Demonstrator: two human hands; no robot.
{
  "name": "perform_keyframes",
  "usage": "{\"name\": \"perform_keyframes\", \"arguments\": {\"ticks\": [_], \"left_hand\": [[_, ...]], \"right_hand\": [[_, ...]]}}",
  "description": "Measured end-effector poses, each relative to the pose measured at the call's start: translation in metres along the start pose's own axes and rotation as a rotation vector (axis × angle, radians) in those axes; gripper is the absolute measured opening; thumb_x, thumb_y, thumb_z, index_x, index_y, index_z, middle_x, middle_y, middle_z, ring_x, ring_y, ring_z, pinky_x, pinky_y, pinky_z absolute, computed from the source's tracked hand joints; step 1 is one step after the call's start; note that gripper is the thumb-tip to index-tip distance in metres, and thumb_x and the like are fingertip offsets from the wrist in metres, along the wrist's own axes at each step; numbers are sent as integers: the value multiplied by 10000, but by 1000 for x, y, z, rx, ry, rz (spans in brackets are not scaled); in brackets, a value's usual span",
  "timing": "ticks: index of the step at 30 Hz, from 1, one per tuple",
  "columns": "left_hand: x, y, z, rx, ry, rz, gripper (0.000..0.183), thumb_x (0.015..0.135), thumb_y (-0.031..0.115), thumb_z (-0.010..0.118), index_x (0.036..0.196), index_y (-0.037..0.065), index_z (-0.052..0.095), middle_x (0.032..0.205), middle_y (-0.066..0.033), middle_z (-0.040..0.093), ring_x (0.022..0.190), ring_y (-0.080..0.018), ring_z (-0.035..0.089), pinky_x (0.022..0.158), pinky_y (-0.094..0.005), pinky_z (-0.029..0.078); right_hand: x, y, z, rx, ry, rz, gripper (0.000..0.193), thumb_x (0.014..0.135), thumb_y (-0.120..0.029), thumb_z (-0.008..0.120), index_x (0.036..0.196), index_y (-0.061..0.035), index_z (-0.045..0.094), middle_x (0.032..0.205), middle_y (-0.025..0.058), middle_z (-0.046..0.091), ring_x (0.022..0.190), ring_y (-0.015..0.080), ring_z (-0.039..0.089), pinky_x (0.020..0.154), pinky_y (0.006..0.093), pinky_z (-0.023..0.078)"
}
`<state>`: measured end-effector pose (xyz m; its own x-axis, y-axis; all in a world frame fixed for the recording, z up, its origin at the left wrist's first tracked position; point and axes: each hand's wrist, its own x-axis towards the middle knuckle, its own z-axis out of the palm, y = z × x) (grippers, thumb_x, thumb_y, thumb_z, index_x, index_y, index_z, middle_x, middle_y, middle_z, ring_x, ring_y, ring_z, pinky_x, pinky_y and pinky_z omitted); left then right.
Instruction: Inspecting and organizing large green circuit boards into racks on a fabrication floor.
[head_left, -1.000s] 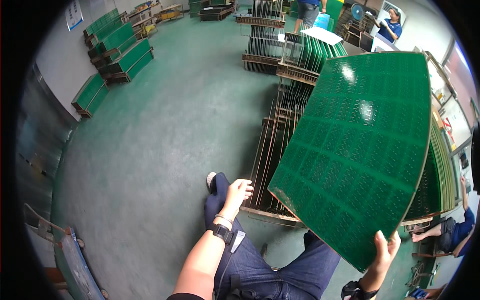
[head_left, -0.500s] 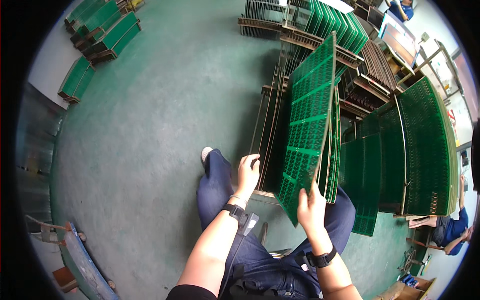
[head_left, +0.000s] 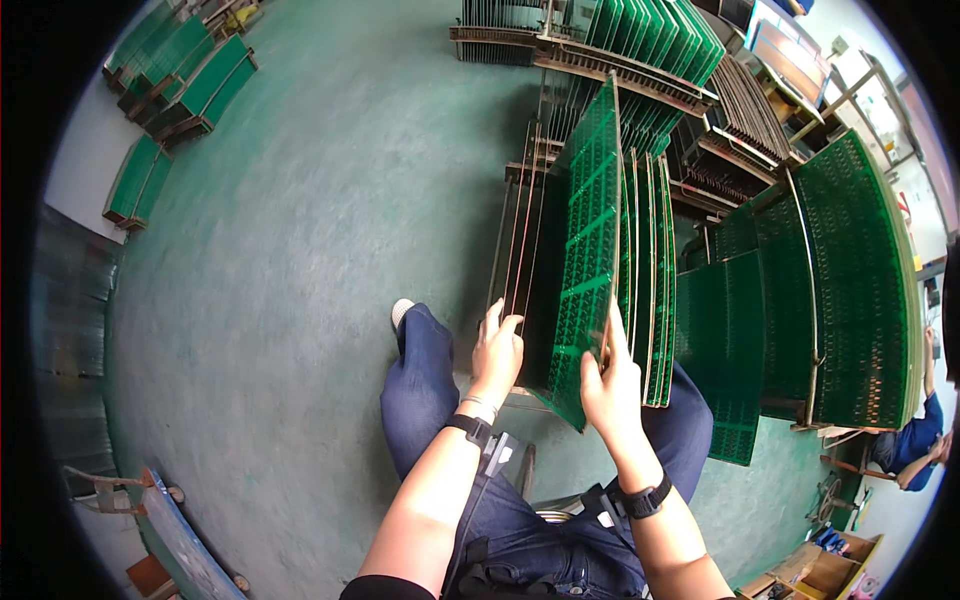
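A large green circuit board panel stands upright and tilted in front of me, covered in rows of small repeated patterns. My right hand grips its near edge between thumb and fingers. My left hand is at the near end of several thin upright boards on the left of the rack, its index finger and thumb apart. Whether its fingertips press on a board edge is hard to make out. Right of the tilted panel, more green panels stand on edge in a row.
A rack of upright green panels stands beyond. Large green panels lean on a stand at the right, where a person in blue sits. Stacked panels are at far left; a blue cart is at lower left.
The tilted panel has swung left and now shows more edge-on, with my right hand moving slightly left along with it. My left hand's fingers have spread a little. The whole view has shifted slightly.
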<state>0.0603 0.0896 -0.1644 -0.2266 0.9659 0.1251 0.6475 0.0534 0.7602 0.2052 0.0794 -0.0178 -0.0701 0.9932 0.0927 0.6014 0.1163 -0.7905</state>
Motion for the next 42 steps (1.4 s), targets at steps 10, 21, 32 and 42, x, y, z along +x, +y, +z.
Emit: {"name": "perform_keyframes", "arguments": {"ticks": [10,21,32,42], "left_hand": [[0,12,7,460,-56,99,216,787,229,643,911,55,613,1276,-180,486,1155,-332,476,825,-446,478],[9,6,-11,17,76,224,108,816,113,570,803,9,543,1109,-222,561,899,-382,577,730,-447,479],[-34,149,-321,-946,-63,-90,292,817,113,562,1021,-93,586,912,-137,662,760,-187,642,725,-292,520],[-91,86,-302,-1266,-9,-84,305,870,197,517,1061,-33,578,994,-139,658,816,-194,645,755,-302,524]], "right_hand": [[7,61,65,-210,-200,122,736,823,-67,503,1463,-145,148,666,262,600,592,410,614,549,503,484],[-56,85,11,-4,-342,61,707,775,45,480,1428,-120,268,959,283,603,888,408,604,799,449,485],[-72,108,-64,581,-489,311,620,919,-163,555,1446,-83,238,1366,213,423,1251,252,429,1029,353,348],[-86,92,-107,1494,-423,384,539,873,-212,623,1332,-55,389,1266,129,525,1135,264,538,934,433,470]]}}
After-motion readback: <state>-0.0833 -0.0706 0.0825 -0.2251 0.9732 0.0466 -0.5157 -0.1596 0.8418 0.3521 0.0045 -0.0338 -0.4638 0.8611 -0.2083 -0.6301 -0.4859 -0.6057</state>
